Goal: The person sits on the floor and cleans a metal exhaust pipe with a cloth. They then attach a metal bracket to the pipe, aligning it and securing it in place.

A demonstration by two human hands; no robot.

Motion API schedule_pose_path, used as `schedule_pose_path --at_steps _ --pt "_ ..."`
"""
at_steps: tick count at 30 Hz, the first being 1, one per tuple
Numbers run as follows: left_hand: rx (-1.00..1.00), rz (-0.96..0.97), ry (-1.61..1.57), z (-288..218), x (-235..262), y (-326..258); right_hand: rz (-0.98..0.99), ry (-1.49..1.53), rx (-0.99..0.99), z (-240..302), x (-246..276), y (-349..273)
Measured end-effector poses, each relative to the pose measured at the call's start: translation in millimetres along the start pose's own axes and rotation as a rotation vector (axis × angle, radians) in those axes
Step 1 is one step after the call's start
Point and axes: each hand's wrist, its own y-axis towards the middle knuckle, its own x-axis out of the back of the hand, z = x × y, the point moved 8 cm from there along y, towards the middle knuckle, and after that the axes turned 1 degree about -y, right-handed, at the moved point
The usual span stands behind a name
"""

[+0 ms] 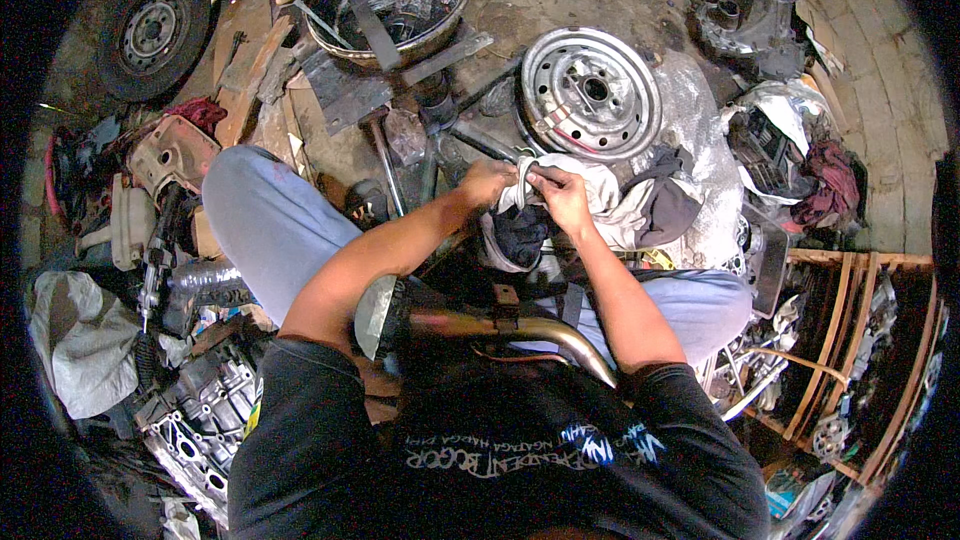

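A white-and-grey cloth rag (602,190) is bunched between my hands, over my crossed legs. My left hand (489,185) grips its left end, fingers curled. Pressed against a fold of the same rag are the thumb and fingers of my right hand (562,196). A dark metal rod (482,140) reaches the rag just beyond my fingers; whether I hold the rod too is hidden. Below my hands hangs a dark cloth part (515,238). Closer to my body, a bent metal pipe (520,328) lies across my lap.
Beyond the rag lies a silver wheel rim (592,92). A round metal basin (440,35) with a wooden-handled tool stands at the far middle. A tyre (155,35) is far left, an engine block (205,430) near left, a gearbox housing (745,15) far right, a wooden rack (835,340) right.
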Motion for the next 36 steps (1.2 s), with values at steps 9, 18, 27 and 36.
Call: schedule_pose_path --at_steps 9,18,27,36 --pt "-0.039 0.191 0.049 23.2 -16.6 20.8 0.043 0.106 -0.17 -5.2 -1.0 -7.0" --pt "0.185 -0.053 -0.387 44.4 -9.2 18.0 -0.028 0.148 -0.126 -8.2 3.8 0.7" --pt "0.026 0.062 -0.504 13.7 -12.9 12.9 -0.002 0.085 -0.04 -13.7 -0.6 10.1" --pt "0.085 -0.107 -0.785 28.0 2.1 20.9 -0.059 0.409 -0.065 16.9 13.3 3.8"
